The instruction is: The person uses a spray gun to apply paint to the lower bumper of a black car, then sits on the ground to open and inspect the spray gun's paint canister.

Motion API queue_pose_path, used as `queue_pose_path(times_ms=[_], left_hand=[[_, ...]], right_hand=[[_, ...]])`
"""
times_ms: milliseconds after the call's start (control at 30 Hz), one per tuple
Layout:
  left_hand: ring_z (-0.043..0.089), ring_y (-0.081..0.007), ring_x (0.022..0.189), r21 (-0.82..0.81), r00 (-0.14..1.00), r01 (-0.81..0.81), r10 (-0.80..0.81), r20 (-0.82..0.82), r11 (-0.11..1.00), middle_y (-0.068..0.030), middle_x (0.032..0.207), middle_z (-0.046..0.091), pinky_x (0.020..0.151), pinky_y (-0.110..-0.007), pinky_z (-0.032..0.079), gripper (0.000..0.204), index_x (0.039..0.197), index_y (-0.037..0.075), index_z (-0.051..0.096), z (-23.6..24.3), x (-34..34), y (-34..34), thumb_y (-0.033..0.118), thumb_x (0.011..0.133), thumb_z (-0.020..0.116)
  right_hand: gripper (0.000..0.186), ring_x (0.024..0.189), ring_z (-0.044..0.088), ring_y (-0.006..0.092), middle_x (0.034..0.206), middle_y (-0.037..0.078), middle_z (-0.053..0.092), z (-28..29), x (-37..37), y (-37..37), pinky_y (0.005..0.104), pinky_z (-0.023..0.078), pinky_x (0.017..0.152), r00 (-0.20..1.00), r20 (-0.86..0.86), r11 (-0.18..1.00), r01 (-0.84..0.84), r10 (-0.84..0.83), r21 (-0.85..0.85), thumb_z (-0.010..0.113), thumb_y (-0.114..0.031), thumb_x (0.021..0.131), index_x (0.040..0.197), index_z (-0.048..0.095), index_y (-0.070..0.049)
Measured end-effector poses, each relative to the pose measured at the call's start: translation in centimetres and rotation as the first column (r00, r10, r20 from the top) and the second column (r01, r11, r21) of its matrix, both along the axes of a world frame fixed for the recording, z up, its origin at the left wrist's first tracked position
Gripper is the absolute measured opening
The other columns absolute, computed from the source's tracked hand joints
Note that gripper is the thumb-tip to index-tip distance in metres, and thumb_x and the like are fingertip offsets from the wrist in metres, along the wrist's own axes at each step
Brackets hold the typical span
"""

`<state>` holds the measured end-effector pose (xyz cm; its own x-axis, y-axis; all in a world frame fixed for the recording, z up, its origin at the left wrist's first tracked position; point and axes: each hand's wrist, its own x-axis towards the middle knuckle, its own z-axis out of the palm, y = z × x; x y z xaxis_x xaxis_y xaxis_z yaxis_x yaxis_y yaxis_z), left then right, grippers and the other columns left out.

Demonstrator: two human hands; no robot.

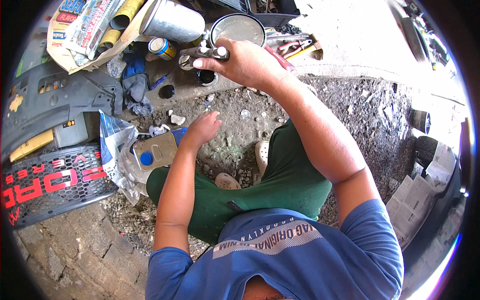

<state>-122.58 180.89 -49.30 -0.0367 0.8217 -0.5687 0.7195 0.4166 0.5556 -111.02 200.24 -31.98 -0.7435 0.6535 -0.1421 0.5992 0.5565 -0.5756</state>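
Observation:
My right hand (252,62) reaches far forward and is closed around a metal spray gun (203,52) with round silver knobs. Just below the gun stands a small open jar (207,77) with dark contents; whether they touch I cannot tell. A round black cap (167,91) lies to the left of the jar. Behind my right hand is a round tin lid (238,31). My left hand (203,128) hovers over the gravel with its fingers curled in. Its palm is hidden, so anything inside cannot be made out. Nearest to it is a rectangular metal can (159,150) with a blue cap.
A large silver can (175,21), a small blue-and-yellow tin (162,48), pliers (295,46) and a hammer (314,47) lie along the concrete ledge (345,62). At left are a cardboard box (60,57), blue gloves (135,82) and a car grille (60,182). Newspaper sheets (412,202) lie right.

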Motion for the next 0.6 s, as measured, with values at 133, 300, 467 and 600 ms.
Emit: queue_pose_path(times_ms=[133,300,467,600], left_hand=[[0.057,-0.0396,0.126,-0.001,1.0,0.003,-0.003,-0.004,1.0,-0.0259,0.133,0.061,0.107,-0.046,0.045,0.046,0.133,-0.001,0.058,0.5,0.2,0.1,0.029,0.098,0.054],[0.058,-0.0399,0.124,0.047,1.0,-0.018,0.018,0.009,0.999,-0.0254,0.129,0.063,0.105,-0.047,0.045,0.045,0.131,-0.002,0.058,0.9,-1.0,-0.2,0.029,0.099,0.053],[0.064,-0.0379,0.115,0.121,0.974,-0.226,0.227,0.005,0.967,-0.0237,0.122,0.067,0.1,-0.044,0.049,0.038,0.127,-0.001,0.062,5.7,-2.7,-0.1,0.024,0.099,0.055],[0.07,-0.0249,0.103,0.406,0.879,-0.444,0.477,0.023,0.799,-0.0173,0.108,0.073,0.091,-0.036,0.052,0.032,0.126,0.003,0.065,11.9,-6.6,-0.3,0.024,0.102,0.059]], right_hand=[[0.083,0.084,0.074,0.0383,0.079,0.022,0.072,-0.3,0.2,0.0,0.0475,0.057,0.078,0.999,-0.043,0.999,-0.004,0.005,0.032,0.064,-0.075,0.083,0.117,0.066,0.001],[0.079,0.086,0.072,0.042,0.082,0.024,0.071,-0.9,-0.2,0.3,0.0498,0.056,0.08,0.998,-0.054,1.0,-0.019,0.019,0.015,0.061,-0.077,0.084,0.103,0.072,-0.002],[0.073,0.085,0.07,0.0448,0.082,0.025,0.071,-1.5,-0.3,1.0,0.051,0.055,0.08,0.998,0.02,0.995,-0.059,0.061,-0.083,0.064,-0.073,0.084,0.095,0.075,-0.002],[0.064,0.077,0.069,0.042,0.079,0.024,0.07,-3.1,-1.0,1.5,0.0501,0.053,0.075,0.996,-0.035,0.995,-0.078,0.076,-0.065,0.068,-0.066,0.086,0.098,0.075,-0.003]])
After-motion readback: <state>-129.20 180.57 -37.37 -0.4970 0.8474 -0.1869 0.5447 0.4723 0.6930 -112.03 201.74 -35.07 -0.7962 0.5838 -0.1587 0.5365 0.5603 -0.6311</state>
